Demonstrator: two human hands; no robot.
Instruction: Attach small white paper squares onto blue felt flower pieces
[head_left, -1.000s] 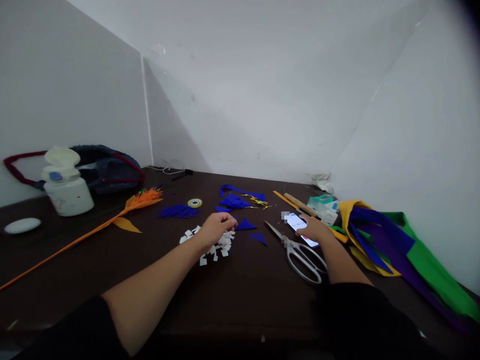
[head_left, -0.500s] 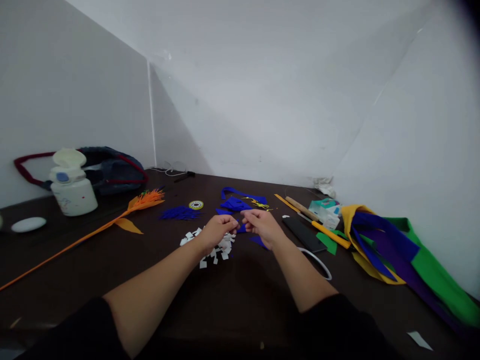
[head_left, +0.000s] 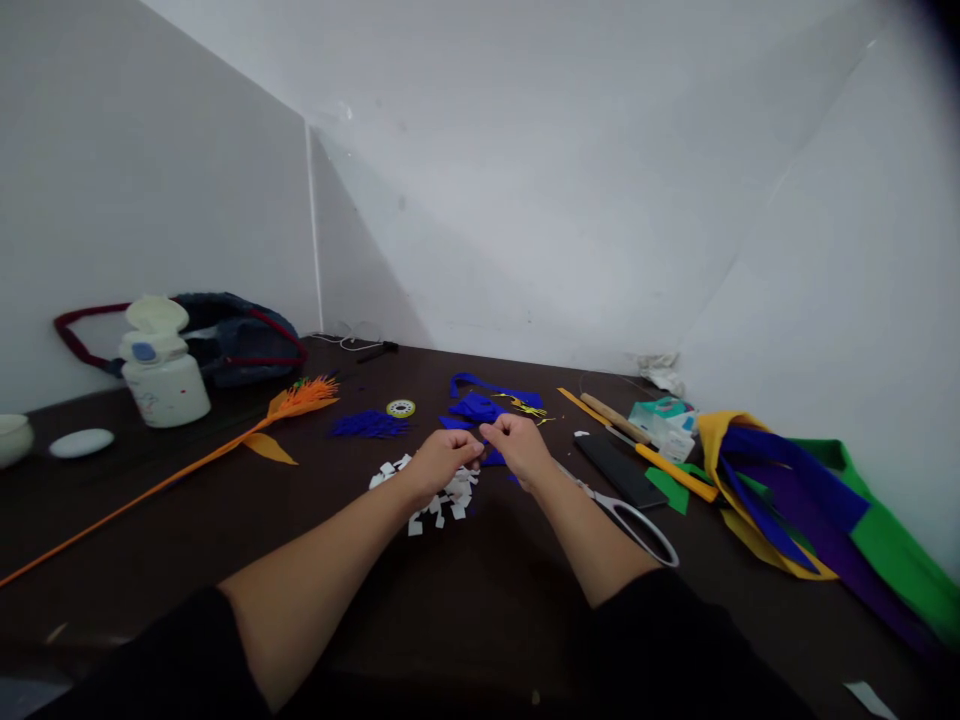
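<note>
My left hand (head_left: 439, 462) and my right hand (head_left: 521, 447) meet fingertip to fingertip over the middle of the dark table (head_left: 225, 520). Both are pinched closed on something too small to make out. Under the left hand lies a heap of small white paper bits (head_left: 442, 497). A blue triangle piece (head_left: 495, 458) peeks out between the hands. More blue scraps (head_left: 480, 405) lie just behind them. Scissors (head_left: 637, 523) lie to the right of my right forearm.
A dark phone (head_left: 619, 468), a yellow-handled tool (head_left: 667, 470) and a small box (head_left: 660, 420) sit at the right, with piled yellow, blue, purple and green sheets (head_left: 787, 490). At the left are an orange paper stem (head_left: 187, 462), a white bottle (head_left: 161, 365), a bag (head_left: 225, 335) and a tape roll (head_left: 400, 408).
My right hand left the lit phone at the right and came across to meet my left hand at the middle. The phone screen has gone dark. The left hand stayed by the white bits.
</note>
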